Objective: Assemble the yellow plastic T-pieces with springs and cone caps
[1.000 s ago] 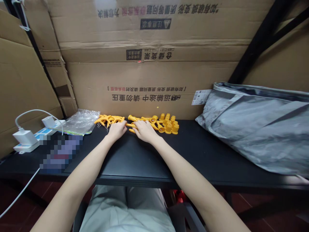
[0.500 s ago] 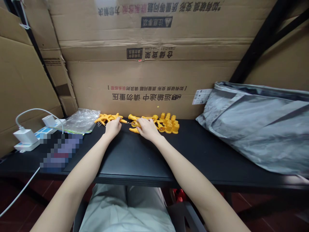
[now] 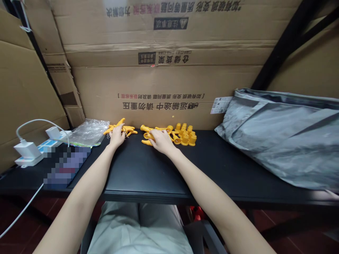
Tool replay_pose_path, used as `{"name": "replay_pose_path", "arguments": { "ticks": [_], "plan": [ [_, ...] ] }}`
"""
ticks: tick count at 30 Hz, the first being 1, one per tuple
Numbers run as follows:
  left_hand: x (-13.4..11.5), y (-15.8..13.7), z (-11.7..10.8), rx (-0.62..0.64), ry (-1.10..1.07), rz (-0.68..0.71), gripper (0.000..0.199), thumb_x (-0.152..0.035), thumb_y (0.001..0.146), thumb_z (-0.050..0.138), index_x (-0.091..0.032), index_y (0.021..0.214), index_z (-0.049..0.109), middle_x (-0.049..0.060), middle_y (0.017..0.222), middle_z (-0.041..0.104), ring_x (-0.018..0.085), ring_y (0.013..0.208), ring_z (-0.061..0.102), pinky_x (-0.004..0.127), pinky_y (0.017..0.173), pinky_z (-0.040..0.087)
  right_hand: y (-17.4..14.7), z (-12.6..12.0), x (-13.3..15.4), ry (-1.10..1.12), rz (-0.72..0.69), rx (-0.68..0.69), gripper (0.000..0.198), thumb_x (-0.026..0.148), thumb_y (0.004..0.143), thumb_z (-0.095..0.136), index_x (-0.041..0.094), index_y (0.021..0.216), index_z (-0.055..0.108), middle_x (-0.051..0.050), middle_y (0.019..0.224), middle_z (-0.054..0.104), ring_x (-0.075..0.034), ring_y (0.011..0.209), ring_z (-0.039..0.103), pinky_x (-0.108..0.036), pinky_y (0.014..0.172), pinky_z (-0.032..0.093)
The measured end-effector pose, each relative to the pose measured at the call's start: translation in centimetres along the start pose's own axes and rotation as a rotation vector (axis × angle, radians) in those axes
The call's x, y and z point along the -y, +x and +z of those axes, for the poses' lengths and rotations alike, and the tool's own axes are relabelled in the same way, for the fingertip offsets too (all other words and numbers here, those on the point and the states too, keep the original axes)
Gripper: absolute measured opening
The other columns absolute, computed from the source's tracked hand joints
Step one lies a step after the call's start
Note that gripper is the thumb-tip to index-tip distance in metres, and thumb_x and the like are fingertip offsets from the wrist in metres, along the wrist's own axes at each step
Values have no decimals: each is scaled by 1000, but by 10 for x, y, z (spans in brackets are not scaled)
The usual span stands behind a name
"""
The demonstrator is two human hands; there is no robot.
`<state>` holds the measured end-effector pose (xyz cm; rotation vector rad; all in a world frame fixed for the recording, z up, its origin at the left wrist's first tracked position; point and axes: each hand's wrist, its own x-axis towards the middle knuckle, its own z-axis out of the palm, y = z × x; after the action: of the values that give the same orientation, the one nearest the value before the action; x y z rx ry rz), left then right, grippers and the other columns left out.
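Note:
My left hand (image 3: pixel 117 137) is over a pile of slim, curved yellow plastic pieces (image 3: pixel 129 128) with small metal chains at their ends. Its fingers are bent round one yellow piece (image 3: pixel 121 121), whose tip sticks up past them. My right hand (image 3: pixel 161 140) rests among yellow pieces with flared, cup-like ends, its fingers closed on one yellow flared piece (image 3: pixel 148 135); the fingertips are partly hidden. Just right of it stand several small yellow plastic cups (image 3: pixel 188 135), bunched together. Another curved yellow piece (image 3: pixel 146 143) lies by the right fingers.
A clear plastic bag (image 3: pixel 88 132) lies left of the pile. Farther left are a white power strip (image 3: pixel 29 161) with a charger and cable, and a blurred-out flat item (image 3: pixel 67 165). A grey bag (image 3: pixel 278 137) fills the right side of the black table (image 3: pixel 148 176); cardboard (image 3: pixel 164 81) stands behind.
My left hand has moved left and slightly down, away from the right hand, onto the curved pieces. The chain between the hands no longer shows there. My right hand is nearly still.

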<state>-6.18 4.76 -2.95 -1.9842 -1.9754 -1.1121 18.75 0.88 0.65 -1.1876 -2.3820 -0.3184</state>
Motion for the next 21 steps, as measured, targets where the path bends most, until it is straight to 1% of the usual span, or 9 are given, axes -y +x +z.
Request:
{"name": "replay_pose_path", "arguments": {
  "ticks": [3,5,8,10,13,16,19,21],
  "plan": [
    [7,3,9,101,33,-78,47,-16,84,42,-25,128,56,9,128,60,28,125,49,52,106,36,-1,0,0,2,4,5,21,20,90,49,16,108,57,-13,114,67,-27,107,58,-35,84,33],
    [10,4,14,131,48,-90,43,-18,86,41,-25,122,61,10,125,61,29,123,50,52,106,37,-1,-1,0,6,14,-3,21,20,89,49,16,108,58,-13,113,67,-27,107,57,-35,84,32],
    [14,5,21,83,61,-24,37,-24,86,45,-23,118,64,14,124,58,31,121,50,52,105,38,0,-3,-2,0,49,-39,20,24,90,48,16,105,58,-13,107,67,-27,102,57,-36,84,32],
    [17,4,25,37,64,26,36,-25,84,50,-21,117,65,16,126,54,32,123,49,51,106,38,1,-7,-6,-16,101,-75,21,27,90,47,16,104,59,-14,104,67,-27,99,56,-36,83,32],
    [22,4,27,10,57,60,36,-22,84,51,-18,117,65,18,131,48,32,125,48,50,108,37,2,-18,-14,-59,240,-118,24,29,89,46,14,103,60,-15,107,65,-28,101,55,-36,82,35],
    [24,4,27,23,56,68,36,-22,87,46,-19,118,64,16,135,47,30,126,48,48,108,38,1,-36,-27,-101,442,-91,26,26,88,45,13,104,60,-17,109,65,-29,103,57,-35,82,38],
    [21,3,25,61,83,46,39,-26,90,42,-20,125,60,14,139,47,30,128,46,48,107,39,-5,-56,-47,-96,670,36,30,22,83,49,12,108,61,-18,110,66,-27,98,62,-33,78,43],
    [17,2,22,95,109,20,43,-30,92,40,-20,130,56,14,144,45,30,132,43,48,108,38,-11,-67,-63,-77,786,152,33,22,79,55,11,109,63,-19,108,67,-28,98,64,-31,75,45]
  ]
}}
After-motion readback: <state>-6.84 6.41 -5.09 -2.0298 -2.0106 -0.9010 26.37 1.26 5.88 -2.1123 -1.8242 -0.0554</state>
